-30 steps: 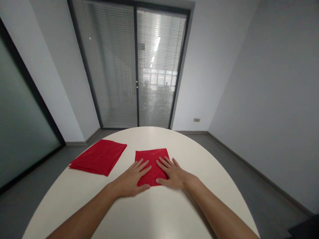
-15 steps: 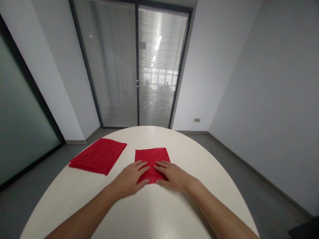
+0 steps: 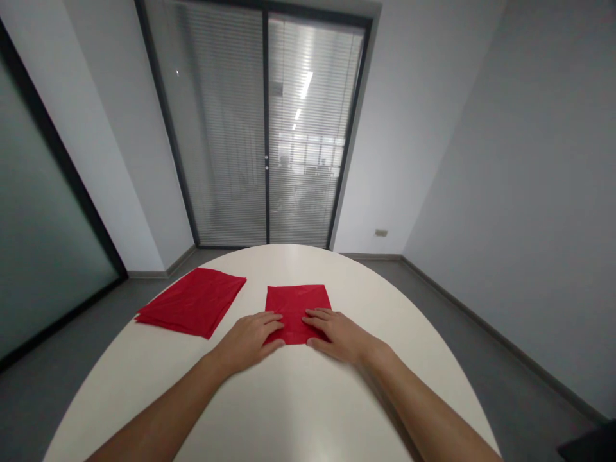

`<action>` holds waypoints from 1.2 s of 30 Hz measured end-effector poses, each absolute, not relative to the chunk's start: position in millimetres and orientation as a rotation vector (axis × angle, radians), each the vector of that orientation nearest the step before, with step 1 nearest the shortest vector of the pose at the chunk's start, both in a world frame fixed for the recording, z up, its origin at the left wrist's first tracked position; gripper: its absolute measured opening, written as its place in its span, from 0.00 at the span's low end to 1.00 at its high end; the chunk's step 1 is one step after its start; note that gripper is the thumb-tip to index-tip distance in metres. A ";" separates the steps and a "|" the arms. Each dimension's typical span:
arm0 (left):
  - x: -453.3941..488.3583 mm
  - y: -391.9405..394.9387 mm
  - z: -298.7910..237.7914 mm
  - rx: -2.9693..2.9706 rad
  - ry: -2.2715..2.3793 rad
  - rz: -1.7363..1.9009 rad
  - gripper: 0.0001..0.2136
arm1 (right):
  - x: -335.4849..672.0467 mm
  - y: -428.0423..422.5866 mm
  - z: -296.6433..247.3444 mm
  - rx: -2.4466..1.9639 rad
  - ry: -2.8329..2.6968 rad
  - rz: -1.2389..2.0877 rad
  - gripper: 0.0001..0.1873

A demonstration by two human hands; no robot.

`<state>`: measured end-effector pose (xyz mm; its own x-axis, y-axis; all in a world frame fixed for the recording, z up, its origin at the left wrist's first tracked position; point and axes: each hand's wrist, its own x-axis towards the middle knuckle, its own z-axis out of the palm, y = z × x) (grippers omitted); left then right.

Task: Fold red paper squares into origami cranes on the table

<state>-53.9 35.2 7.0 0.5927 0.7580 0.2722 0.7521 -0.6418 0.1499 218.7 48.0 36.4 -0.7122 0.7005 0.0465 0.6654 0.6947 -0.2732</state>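
Note:
A small folded red cloth (image 3: 298, 303) lies flat on the white oval table (image 3: 298, 410), near its middle. My left hand (image 3: 248, 340) rests on the cloth's near left corner, fingers stretched out flat. My right hand (image 3: 339, 333) lies on the near right corner, fingers also flat and pointing toward the left hand. Both hands press the near edge of the cloth against the table.
A stack of larger red cloths (image 3: 192, 310) lies to the left on the table. Beyond the table are sliding glass doors with blinds (image 3: 264, 128), grey floor, and walls on both sides.
Both hands have slid back toward me along the cloth, from its middle to its near edge. The cloth now looks shorter front to back.

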 end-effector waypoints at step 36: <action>-73.1 40.8 10.4 2.430 1.322 0.641 0.17 | 243.7 59.5 33.0 -1.153 -2.584 0.806 0.27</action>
<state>-73.1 40.8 10.4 0.4768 0.8458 0.2392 0.7117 -0.5312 0.4596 243.7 59.5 33.0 -0.6761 0.7358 -0.0384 0.6271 0.5473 -0.5542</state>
